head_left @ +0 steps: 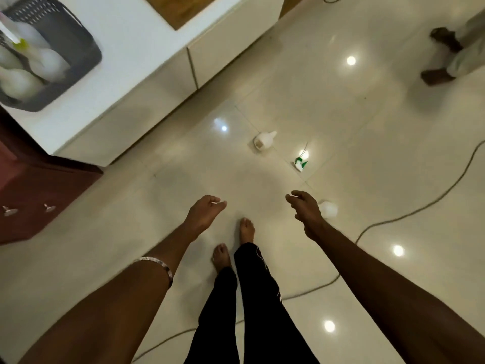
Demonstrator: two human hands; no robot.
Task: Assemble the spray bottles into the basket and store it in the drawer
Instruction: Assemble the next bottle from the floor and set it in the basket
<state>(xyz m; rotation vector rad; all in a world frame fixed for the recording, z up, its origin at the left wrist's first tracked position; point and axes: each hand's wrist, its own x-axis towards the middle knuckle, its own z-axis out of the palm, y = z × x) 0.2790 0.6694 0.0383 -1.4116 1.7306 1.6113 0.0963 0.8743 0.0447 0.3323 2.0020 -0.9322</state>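
While the person stands barefoot on the glossy tiled floor, both arms reach forward and down with nothing in either hand. The left hand hangs with loosely curled, relaxed fingers; the right hand is likewise released, fingers spread and slightly bent. A white bottle lies on its side on the floor ahead of the hands, long axis running roughly from its base at lower left to its neck at upper right; a small tan patch shows on its base end, but no writing on it can be read. Just right of that bottle and slightly nearer the person lies a green-and-white spray head, its thin tube pointing up and away from the person. A second white bottle lies just beyond the right hand, partly hidden by it; its direction cannot be told. Far left of the first bottle, a grey perforated basket sits on a white cabinet and holds several blurred white bottles. Below the basket stands a dark red drawer unit with two metal knobs. A cable snakes across the floor right of the hands. Another person's feet show at far upper right.
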